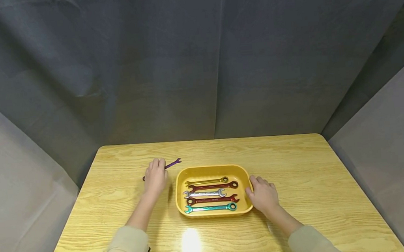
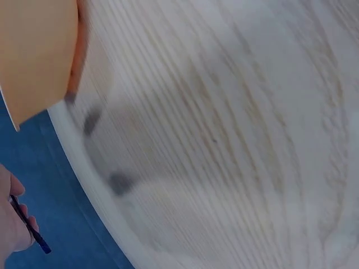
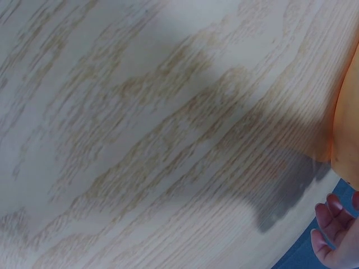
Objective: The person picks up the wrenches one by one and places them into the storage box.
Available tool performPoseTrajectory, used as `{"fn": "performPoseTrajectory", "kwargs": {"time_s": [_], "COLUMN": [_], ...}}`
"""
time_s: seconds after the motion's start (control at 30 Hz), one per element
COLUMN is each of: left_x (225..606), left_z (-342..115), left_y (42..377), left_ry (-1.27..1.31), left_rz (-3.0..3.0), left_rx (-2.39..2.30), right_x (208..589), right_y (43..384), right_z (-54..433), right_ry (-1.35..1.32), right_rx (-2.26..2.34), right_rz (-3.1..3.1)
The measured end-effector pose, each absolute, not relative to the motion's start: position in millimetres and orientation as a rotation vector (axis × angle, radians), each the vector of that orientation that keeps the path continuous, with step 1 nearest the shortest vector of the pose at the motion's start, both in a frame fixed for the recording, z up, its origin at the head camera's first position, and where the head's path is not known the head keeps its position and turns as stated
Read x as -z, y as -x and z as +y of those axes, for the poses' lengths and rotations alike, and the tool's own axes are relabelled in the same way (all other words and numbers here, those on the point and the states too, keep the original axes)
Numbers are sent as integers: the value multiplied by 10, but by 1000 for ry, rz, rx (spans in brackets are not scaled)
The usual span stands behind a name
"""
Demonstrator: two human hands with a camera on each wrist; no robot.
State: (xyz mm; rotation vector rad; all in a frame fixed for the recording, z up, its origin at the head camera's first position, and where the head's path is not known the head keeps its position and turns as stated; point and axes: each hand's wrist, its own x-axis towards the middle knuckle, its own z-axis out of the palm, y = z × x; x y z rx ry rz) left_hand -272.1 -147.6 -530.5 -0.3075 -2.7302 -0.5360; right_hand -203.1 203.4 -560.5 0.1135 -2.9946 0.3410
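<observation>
My left hand (image 1: 156, 177) holds a slim purple wrench (image 1: 172, 164) over the table, left of a yellow plastic bin (image 1: 241, 170). The wrench's open jaw end sticks out to the right past the fingers, and a bit of its other end shows at the left. In the left wrist view, the wrench (image 2: 38, 238) appears dark between the fingers. My right hand (image 1: 264, 195) grips the bin's right rim, thumb over the edge and other fingers outside. Inside the bin, wrenches lie side by side: gold (image 1: 206, 181), two red (image 1: 213, 200), silver (image 1: 204, 194) and teal (image 1: 208, 208).
The bin stands on a light wood-grain table (image 1: 297, 166) with rounded far corners. A dark grey curtain (image 1: 168, 65) hangs behind the table's back edge, and lighter grey panels (image 1: 396, 146) flank the sides. Bright glare (image 1: 191, 245) falls on the wood in front of the bin.
</observation>
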Motion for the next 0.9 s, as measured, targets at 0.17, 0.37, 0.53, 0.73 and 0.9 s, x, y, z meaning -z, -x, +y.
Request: {"fn": "performPoseTrajectory", "kwargs": {"time_s": [0.17,0.37,0.53,0.73,0.9], "left_x": [5285,5252,5259,5256,5246], "left_z": [-1354,-1214,-1104,-970,-857], "left_y": [2712,2685,2677,2673,2679], "left_ry": [349,421,470,533,585], "left_rz": [-2730,-2754,-2750,-2757,-2758], "left_rx": [526,485,445,437,411], "right_x": [5606,5605,5610,5607,5602], "right_y": [2031,2041,2044,2043,2037], "right_z": [2023,2019,2019,2013,2009], "right_ry": [-113,-110,-114,-112,-106], "right_rx": [-341,-339,-338,-345,-349], "right_rz": [-2994,-2993,-2996,-2998,-2999]}}
